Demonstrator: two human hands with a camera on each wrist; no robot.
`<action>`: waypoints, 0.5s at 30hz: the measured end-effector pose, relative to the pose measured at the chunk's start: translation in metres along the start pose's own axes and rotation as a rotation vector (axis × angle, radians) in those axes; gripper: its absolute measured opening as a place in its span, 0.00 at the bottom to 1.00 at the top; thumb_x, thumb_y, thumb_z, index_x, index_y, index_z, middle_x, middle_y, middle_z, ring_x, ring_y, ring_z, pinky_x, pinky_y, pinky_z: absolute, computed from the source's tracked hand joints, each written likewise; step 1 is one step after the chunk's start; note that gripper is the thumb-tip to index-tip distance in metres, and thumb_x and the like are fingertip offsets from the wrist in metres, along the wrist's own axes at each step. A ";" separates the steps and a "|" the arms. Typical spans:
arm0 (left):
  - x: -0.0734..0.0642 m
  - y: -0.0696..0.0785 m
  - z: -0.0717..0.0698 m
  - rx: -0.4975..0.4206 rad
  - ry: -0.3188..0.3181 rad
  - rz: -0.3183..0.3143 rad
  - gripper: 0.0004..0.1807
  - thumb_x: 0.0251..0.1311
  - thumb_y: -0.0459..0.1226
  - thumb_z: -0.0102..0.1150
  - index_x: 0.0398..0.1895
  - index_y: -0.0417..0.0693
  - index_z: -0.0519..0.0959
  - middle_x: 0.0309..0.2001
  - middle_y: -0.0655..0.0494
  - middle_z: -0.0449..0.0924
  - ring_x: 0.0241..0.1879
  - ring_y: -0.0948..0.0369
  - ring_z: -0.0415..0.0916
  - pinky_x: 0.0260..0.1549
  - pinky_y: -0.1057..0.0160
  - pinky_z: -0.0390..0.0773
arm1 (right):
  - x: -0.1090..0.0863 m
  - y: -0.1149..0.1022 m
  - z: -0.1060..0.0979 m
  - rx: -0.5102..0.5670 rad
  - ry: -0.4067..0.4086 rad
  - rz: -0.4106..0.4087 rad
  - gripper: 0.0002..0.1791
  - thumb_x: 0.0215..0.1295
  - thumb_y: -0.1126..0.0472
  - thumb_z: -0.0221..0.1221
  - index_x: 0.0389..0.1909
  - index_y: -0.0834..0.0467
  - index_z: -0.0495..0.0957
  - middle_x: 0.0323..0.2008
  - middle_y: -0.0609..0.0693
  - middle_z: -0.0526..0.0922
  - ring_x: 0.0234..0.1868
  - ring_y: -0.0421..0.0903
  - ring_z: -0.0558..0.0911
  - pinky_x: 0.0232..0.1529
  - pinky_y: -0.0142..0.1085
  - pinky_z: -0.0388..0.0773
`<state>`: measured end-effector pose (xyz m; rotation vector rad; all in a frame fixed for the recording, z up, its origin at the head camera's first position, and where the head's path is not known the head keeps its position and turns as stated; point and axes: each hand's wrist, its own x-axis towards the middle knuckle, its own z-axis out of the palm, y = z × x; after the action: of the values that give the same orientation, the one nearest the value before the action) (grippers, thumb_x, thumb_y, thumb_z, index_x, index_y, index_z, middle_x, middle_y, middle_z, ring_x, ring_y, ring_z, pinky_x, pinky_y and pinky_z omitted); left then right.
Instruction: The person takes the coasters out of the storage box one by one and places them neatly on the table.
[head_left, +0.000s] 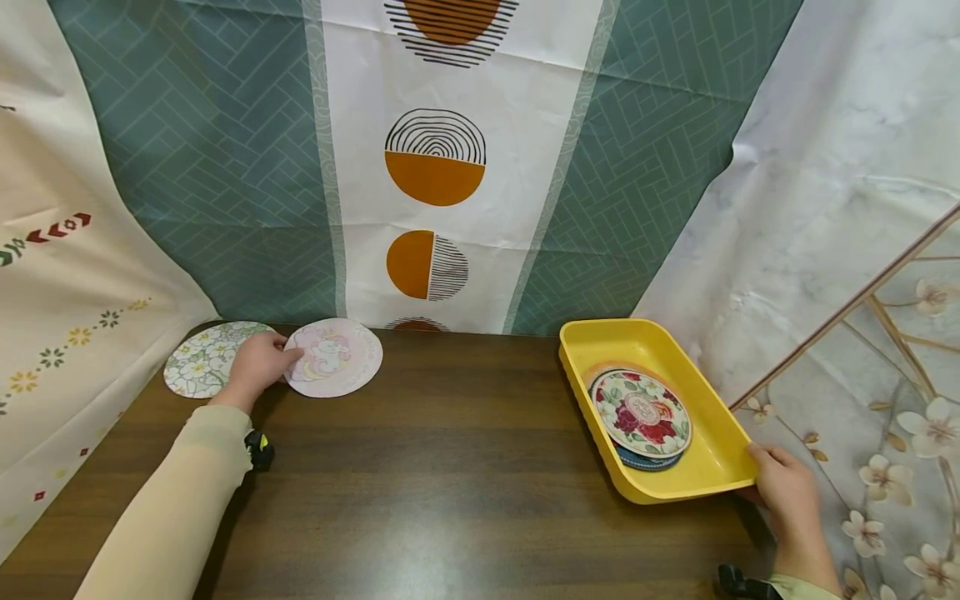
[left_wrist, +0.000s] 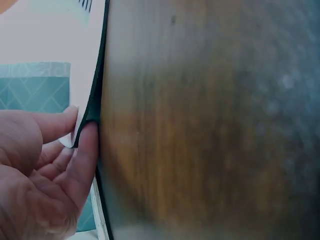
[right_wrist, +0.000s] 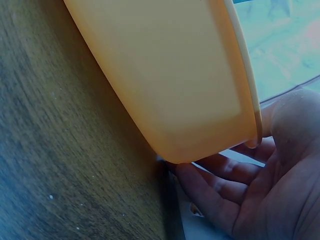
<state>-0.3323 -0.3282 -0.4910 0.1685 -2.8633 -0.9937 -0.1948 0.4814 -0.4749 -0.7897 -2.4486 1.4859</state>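
Observation:
At the far left of the table, my left hand pinches the left edge of a pale pink round mat with a unicorn print. In the left wrist view the thumb lies on its white face and a finger is beneath its dark underside; that edge is lifted. A green and white floral round mat lies just left of this hand, partly hidden by it. On the right, my right hand grips the near right corner of a yellow tray, thumb at the rim and fingers underneath.
Inside the tray lies a stack of round mats, topped by a red rose one. A patterned cloth hangs behind the brown wooden table, with a cream cloth at the left and a floral one at the right.

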 end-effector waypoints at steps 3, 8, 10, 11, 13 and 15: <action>0.000 0.001 -0.001 0.014 -0.004 -0.023 0.27 0.76 0.40 0.66 0.58 0.18 0.80 0.42 0.32 0.85 0.32 0.49 0.82 0.28 0.59 0.80 | -0.001 0.000 0.000 0.000 0.002 0.001 0.34 0.89 0.47 0.48 0.73 0.75 0.71 0.52 0.67 0.80 0.29 0.39 0.86 0.34 0.40 0.91; -0.001 0.003 -0.002 0.041 -0.006 -0.032 0.26 0.75 0.40 0.67 0.56 0.18 0.80 0.35 0.37 0.86 0.26 0.54 0.81 0.27 0.60 0.77 | -0.001 -0.001 0.000 -0.001 0.000 -0.003 0.34 0.89 0.48 0.48 0.72 0.75 0.72 0.48 0.64 0.82 0.29 0.40 0.86 0.34 0.40 0.91; -0.001 0.004 -0.001 0.052 -0.010 -0.036 0.25 0.75 0.40 0.68 0.55 0.19 0.81 0.31 0.41 0.85 0.24 0.54 0.80 0.26 0.59 0.77 | -0.001 -0.002 0.000 -0.005 -0.001 -0.003 0.34 0.90 0.47 0.48 0.73 0.75 0.71 0.49 0.65 0.81 0.29 0.40 0.86 0.34 0.40 0.91; -0.001 0.004 -0.001 0.058 -0.012 -0.039 0.25 0.75 0.40 0.68 0.54 0.19 0.81 0.29 0.43 0.84 0.24 0.54 0.80 0.26 0.59 0.77 | -0.002 -0.002 0.000 -0.006 0.001 -0.004 0.34 0.90 0.48 0.48 0.72 0.75 0.72 0.49 0.65 0.81 0.29 0.39 0.86 0.33 0.40 0.91; -0.001 0.006 -0.001 0.074 -0.016 -0.049 0.24 0.75 0.40 0.68 0.52 0.20 0.81 0.26 0.45 0.83 0.24 0.53 0.79 0.26 0.58 0.76 | -0.002 -0.002 0.000 -0.006 0.005 -0.005 0.33 0.89 0.48 0.48 0.72 0.75 0.72 0.50 0.66 0.81 0.29 0.39 0.86 0.33 0.40 0.91; -0.001 0.007 -0.002 0.088 -0.015 -0.060 0.23 0.75 0.40 0.67 0.51 0.21 0.81 0.25 0.45 0.82 0.26 0.51 0.79 0.27 0.57 0.76 | -0.002 -0.002 0.001 -0.006 0.010 -0.007 0.33 0.89 0.48 0.48 0.72 0.76 0.72 0.50 0.67 0.81 0.28 0.39 0.86 0.33 0.40 0.91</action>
<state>-0.3318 -0.3236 -0.4855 0.2572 -2.9337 -0.8830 -0.1940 0.4793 -0.4732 -0.7872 -2.4472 1.4691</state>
